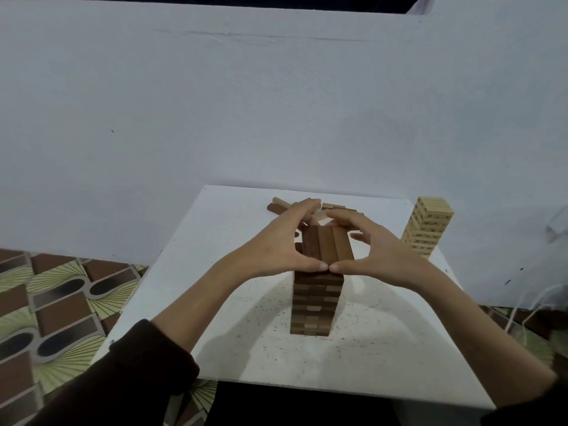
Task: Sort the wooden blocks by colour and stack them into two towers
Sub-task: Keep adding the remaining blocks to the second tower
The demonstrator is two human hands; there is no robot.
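A tall tower of dark brown blocks [316,302] stands in the middle of the white table [233,339]. Its top layer [327,242] is three brown blocks side by side. My left hand [276,244] cups that layer from the left and my right hand [373,250] from the right. The thumbs meet at the near edge and the fingertips curl over the far edge. A light-coloured tower [427,227] stands at the table's right rear. A few loose brown and light blocks [285,206] lie behind my hands, partly hidden.
A pale wall runs close behind the table. Patterned floor [52,309] shows to the left. White cords [528,309] hang near the right edge. The table's front edge lies close to my body.
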